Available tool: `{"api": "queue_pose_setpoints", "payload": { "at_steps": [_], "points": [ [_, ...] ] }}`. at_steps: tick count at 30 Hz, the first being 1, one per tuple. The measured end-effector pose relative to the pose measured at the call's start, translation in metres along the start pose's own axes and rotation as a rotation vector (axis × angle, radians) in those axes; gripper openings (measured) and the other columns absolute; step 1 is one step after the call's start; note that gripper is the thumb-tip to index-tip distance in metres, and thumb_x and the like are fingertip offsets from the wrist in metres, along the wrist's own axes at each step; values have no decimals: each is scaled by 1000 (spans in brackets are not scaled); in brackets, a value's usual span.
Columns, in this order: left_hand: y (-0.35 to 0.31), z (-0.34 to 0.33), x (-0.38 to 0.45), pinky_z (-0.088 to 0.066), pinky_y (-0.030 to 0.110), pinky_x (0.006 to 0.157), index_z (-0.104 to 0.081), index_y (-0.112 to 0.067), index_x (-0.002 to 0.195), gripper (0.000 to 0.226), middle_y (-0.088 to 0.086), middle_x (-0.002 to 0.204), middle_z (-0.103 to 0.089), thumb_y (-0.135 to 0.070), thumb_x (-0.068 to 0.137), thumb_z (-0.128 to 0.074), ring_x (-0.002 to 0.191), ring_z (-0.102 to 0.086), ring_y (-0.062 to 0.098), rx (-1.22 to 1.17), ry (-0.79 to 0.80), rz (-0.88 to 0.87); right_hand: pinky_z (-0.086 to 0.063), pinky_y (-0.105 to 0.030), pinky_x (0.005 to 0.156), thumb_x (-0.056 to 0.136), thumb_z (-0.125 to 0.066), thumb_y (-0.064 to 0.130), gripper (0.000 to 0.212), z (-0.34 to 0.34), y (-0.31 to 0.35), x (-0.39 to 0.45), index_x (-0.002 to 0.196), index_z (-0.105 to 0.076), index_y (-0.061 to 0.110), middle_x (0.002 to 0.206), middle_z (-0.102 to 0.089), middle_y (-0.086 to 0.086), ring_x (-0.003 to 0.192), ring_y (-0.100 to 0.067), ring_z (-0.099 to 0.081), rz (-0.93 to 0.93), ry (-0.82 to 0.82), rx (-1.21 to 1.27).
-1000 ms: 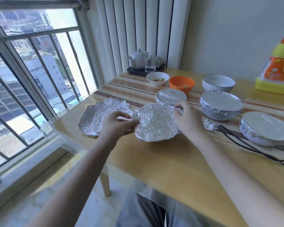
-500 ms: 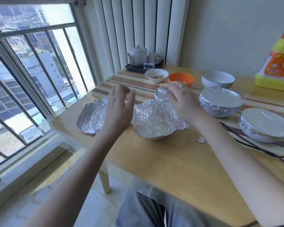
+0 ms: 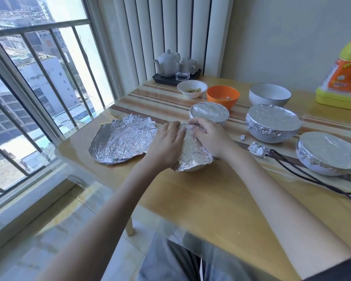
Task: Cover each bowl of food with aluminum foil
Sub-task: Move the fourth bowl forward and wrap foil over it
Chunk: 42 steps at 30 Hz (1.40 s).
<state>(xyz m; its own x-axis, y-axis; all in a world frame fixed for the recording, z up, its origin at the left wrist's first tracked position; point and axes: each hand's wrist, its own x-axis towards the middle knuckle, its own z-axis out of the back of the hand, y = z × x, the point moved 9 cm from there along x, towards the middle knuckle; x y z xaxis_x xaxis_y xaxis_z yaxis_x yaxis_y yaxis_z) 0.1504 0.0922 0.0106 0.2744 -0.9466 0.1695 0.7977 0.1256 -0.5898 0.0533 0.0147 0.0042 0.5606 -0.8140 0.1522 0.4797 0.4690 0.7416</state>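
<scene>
Half a second ago our hands hovered apart above the foil; now both have come down onto it. Our left hand (image 3: 166, 145) lies with straight fingers pressing the foil sheet (image 3: 193, 153) against the near-left side of the bowl (image 3: 193, 169), while our right hand (image 3: 209, 136) curls its fingers over the far rim, pinching the sheet down. We judge the moulding of this cover has begun, its near edge still flaring loose. The bowl sits at the bench (image 3: 190, 199) centre, directly under both hands. Three covered bowls (image 3: 272, 122) stand to the right and behind; three open bowls (image 3: 223, 96) wait farther back. Spare foil (image 3: 122, 138) lies flat just left of our left hand
</scene>
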Motion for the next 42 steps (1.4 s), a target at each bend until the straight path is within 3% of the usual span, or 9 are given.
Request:
{"api": "queue_pose_setpoints", "payload": {
  "at_steps": [3, 7, 13, 17, 23, 28, 32, 38, 42],
  "points": [
    [-4, -1, 3, -24, 36, 108, -42, 2, 139, 40, 20, 144, -42, -19, 106, -33, 135, -33, 30, 20, 23, -54, -36, -24, 77, 98, -47, 31, 29, -1, -1, 2, 125, -55, 24, 85, -56, 16, 84, -10, -52, -29, 20, 7],
    [5, -4, 4, -27, 34, 109, -38, -10, 145, 44, 11, 148, -41, -30, 105, -34, 136, -36, 24, -82, 14, 48, -35, -24, 80, 100, -45, 31, 32, -2, 1, 0, 130, -53, 21, 102, -54, 8, 94, -10, -50, -31, 45, -24],
    [21, 18, 5, -35, 26, 110, -27, -19, 153, 52, -1, 152, -35, -41, 105, -27, 132, -43, 15, -425, -20, 29, -36, -19, 58, 103, -37, 28, 37, 25, -9, -15, 136, -50, 19, 114, -68, -3, 66, 2, -52, -11, -93, -6],
    [14, 25, 11, -34, 28, 104, -50, -15, 139, 39, 2, 137, -54, -29, 106, -34, 129, -46, 17, -351, -81, -62, -33, -19, 67, 101, -41, 17, 32, 47, 3, -30, 124, -61, 7, 107, -69, -11, 96, -21, -61, 7, -392, -35],
    [8, 3, 19, -37, 24, 90, -60, -11, 126, 33, 6, 124, -62, -21, 105, -37, 117, -54, 20, -309, -29, -48, -30, -21, 69, 102, -35, 16, 33, 13, 7, -25, 127, -57, 9, 104, -65, -11, 90, -20, -54, -49, -285, 61],
    [9, 2, 22, -34, 24, 90, -57, -10, 129, 34, 9, 128, -60, -21, 105, -36, 119, -51, 22, -274, -26, -53, -30, -17, 75, 102, -34, 14, 33, 14, -2, -30, 126, -57, 10, 123, -62, -5, 111, -20, -54, -99, -347, 166],
    [11, 0, 23, -33, 22, 89, -56, -11, 132, 35, 8, 131, -58, -23, 106, -35, 122, -50, 21, -263, -18, -48, -35, -19, 72, 103, -33, 16, 31, 13, -9, -32, 117, -61, 15, 107, -62, 4, 90, -10, -52, -139, -363, 333],
    [9, 2, 18, -34, 26, 87, -60, -15, 123, 32, 0, 116, -58, -24, 106, -34, 107, -49, 12, -369, -32, -7, -44, -38, 100, 103, -32, 26, 30, 5, -26, -32, 101, -61, 31, 113, -65, 6, 107, -14, -58, -229, -371, 571],
    [16, -1, 14, -37, 32, 100, -54, -25, 121, 34, -4, 118, -59, -42, 105, -30, 107, -53, 10, -542, 52, 59, -44, -40, 103, 103, -24, 45, 47, 8, -38, -33, 120, -58, 16, 120, -65, 0, 113, -16, -59, -346, -290, 695]
  ]
}}
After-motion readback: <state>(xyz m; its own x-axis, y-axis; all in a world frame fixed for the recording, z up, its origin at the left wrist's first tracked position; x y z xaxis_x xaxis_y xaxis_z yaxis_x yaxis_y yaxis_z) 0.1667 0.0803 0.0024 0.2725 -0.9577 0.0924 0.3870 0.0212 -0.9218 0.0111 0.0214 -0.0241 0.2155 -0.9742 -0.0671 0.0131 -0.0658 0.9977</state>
